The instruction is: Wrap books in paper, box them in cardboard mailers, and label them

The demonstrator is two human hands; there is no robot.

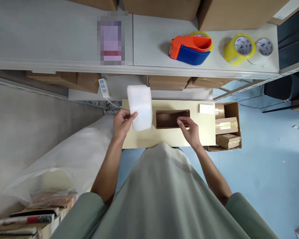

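In my left hand (123,124) is a white foam pouch (140,108), pinched near its lower left side between thumb and fingers. The pouch is held up over the left part of a pale yellow table (142,142). An open, narrow brown cardboard box (164,127) rests on the table to the right of the pouch, and its inside is dark. My right hand (190,131) is closed at the right end of that box, with its fingers bent over the rim. Part of the grip is hidden behind the thumb.
A small white box (206,109) lies at the table's right. Beside it, a larger carton (237,109) holds several taped boxes. On the shelf (151,43) above are an orange and blue tape dispenser (189,49) and tape rolls (239,49). A power strip (104,88) hangs at the left.
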